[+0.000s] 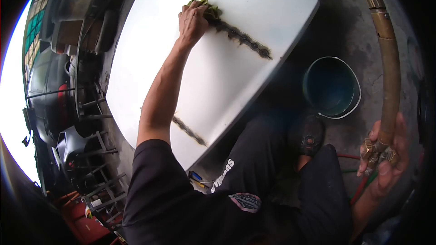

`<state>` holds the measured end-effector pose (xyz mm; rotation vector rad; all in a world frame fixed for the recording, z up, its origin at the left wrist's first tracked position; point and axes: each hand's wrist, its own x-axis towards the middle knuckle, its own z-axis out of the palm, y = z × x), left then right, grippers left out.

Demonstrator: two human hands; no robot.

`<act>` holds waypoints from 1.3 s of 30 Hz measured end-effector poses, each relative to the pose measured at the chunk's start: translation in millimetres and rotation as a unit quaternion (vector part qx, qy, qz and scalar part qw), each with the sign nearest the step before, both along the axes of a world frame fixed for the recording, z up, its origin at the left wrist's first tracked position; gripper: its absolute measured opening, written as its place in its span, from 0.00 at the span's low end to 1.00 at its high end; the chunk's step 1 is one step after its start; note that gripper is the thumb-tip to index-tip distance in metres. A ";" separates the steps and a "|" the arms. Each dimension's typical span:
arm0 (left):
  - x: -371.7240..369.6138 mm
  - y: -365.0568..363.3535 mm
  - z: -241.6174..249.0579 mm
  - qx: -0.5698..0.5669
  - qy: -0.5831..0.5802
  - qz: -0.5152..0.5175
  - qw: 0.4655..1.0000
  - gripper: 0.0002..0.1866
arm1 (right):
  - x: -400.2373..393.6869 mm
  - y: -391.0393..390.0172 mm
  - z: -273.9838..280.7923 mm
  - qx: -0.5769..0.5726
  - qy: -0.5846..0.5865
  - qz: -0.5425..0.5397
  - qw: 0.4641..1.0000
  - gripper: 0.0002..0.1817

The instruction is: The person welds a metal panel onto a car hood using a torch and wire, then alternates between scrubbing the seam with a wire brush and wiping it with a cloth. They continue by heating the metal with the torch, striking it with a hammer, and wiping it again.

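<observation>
My left hand (193, 22) is closed on a crumpled yellow-green cloth (210, 10), pressing it onto a white car body panel (236, 77). The cloth covers the upper end of a dark scorched seam (245, 40) that runs down to the right. A shorter scorched seam (188, 130) lies lower on the same panel, beside my forearm. At the right, my right hand (391, 154) grips a brass gas torch (386, 63) near its valve knobs, with its tip pointing up and away from the panel. No flame shows at the tip.
A bucket (334, 88) with a pale rim and dark liquid stands on the floor right of the panel. Red and green hoses (359, 189) trail from the torch. Small tools (198, 179) lie below the panel. Metal racks (97, 145) and a dark car (50, 90) are at the left.
</observation>
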<state>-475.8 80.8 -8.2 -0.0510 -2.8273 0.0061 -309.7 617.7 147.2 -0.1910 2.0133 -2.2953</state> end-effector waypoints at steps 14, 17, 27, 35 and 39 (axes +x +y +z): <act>-29.4 25.1 17.2 0.062 -0.040 -0.060 0.996 0.26 | 2.1 7.5 5.6 0.013 0.007 0.001 1.000 0.49; -17.6 14.4 45.4 0.224 0.020 0.067 0.972 0.27 | 6.3 12.9 3.4 -0.002 0.011 -0.005 1.000 0.48; 12.1 3.2 -16.7 0.002 0.070 0.083 0.994 0.20 | 8.4 24.0 -14.0 -0.025 0.034 0.025 0.999 0.46; 85.3 89.4 -50.4 0.049 -0.008 -0.302 0.952 0.15 | 1.1 14.8 -13.3 -0.018 0.028 0.045 0.998 0.47; 13.6 -74.5 -6.0 0.037 0.055 0.102 0.993 0.16 | 8.3 7.9 -8.2 -0.033 0.023 0.029 0.999 0.49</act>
